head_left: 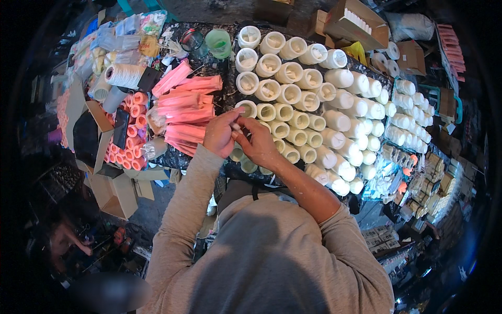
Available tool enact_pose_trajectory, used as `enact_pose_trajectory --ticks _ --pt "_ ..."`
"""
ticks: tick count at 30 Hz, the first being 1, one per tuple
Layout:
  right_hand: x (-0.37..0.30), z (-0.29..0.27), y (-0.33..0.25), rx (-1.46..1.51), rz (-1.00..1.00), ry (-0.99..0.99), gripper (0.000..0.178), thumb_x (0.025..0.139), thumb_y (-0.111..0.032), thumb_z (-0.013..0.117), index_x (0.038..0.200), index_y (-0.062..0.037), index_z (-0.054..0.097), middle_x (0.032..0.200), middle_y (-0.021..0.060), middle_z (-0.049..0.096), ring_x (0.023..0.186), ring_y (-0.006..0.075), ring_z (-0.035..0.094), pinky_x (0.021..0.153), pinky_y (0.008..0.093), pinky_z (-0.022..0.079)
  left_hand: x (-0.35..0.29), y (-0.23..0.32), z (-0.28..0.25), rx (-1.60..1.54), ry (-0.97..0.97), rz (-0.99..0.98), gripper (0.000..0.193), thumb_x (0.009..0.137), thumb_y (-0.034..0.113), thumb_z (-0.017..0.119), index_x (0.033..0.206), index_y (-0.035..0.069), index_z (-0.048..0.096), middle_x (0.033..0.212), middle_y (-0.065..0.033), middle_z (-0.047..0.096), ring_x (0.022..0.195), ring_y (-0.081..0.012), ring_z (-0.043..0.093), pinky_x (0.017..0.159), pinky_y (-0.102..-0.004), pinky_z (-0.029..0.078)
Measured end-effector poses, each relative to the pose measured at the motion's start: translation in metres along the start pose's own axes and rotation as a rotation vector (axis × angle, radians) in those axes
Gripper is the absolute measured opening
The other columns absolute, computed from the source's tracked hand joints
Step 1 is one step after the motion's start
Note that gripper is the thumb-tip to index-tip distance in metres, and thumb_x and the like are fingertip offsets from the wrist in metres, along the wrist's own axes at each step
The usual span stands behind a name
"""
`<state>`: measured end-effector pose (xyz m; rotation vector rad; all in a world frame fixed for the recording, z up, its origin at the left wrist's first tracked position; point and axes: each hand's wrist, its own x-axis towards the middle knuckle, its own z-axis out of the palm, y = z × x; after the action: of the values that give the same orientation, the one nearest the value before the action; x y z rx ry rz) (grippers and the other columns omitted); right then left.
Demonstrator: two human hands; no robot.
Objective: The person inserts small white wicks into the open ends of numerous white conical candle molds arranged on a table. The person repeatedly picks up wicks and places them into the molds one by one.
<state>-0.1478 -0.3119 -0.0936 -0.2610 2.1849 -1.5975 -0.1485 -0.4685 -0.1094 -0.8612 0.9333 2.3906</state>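
Note:
My left hand [219, 135] and my right hand [257, 142] meet over the near middle of the table. Their fingertips are pinched together, and whatever small thing may be between them is too hidden to name. Just beyond and right of my right hand stand rows of hollow, cream-white cups [284, 112] that look like wax; the farther ones have pale pieces inside. Solid-looking white cylinders [334, 121], some with thin strands like wicks, lie farther right. Nearest my left hand is a heap of pink sticks wrapped in clear plastic [185, 107].
Pink hollow tubes [137, 111], a dark phone [120, 129], and a cone of white thread [125, 76] sit at the left. Open cardboard boxes [111, 194] stand at the table's left edge. A green cup [218, 43] is at the back. More white cylinders [410, 112] stack at far right.

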Motion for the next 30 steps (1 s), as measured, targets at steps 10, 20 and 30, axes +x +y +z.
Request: enact_pose_trajectory --ticks 10,20,30 --pt "0.004 -0.01 0.005 0.189 0.299 -0.015 0.029 0.094 -0.011 0.07 0.122 -0.0006 0.07 0.1 0.0184 0.072 0.089 0.0344 0.071 0.076 0.0413 0.055 -0.011 0.015 0.016 0.136 0.136 0.074 0.029 0.105 0.012 0.058 0.121 -0.01 0.067 0.109 -0.0172 0.071 0.096 -0.0243 0.072 0.078 -0.0372 0.064" --pt "0.024 -0.028 0.021 -0.661 -0.158 0.09 0.027 0.089 -0.01 0.07 0.116 -0.009 0.069 0.097 0.0127 0.063 0.093 0.0351 0.068 0.075 0.0481 0.056 -0.003 0.015 0.004 0.204 0.131 0.055 0.029 0.108 0.018 0.057 0.123 -0.006 0.065 0.104 -0.0129 0.069 0.085 -0.0209 0.071 0.076 -0.0364 0.066" --pt "0.018 -0.028 0.002 -0.516 -0.04 -0.004 0.047 0.085 -0.016 0.071 0.13 -0.0033 0.065 0.103 0.0192 0.066 0.094 0.0389 0.067 0.081 0.0494 0.055 0.003 0.009 0.002 0.255 0.161 0.069 0.028 0.108 0.019 0.058 0.119 -0.005 0.066 0.103 -0.0136 0.069 0.084 -0.0209 0.073 0.075 -0.0324 0.064"
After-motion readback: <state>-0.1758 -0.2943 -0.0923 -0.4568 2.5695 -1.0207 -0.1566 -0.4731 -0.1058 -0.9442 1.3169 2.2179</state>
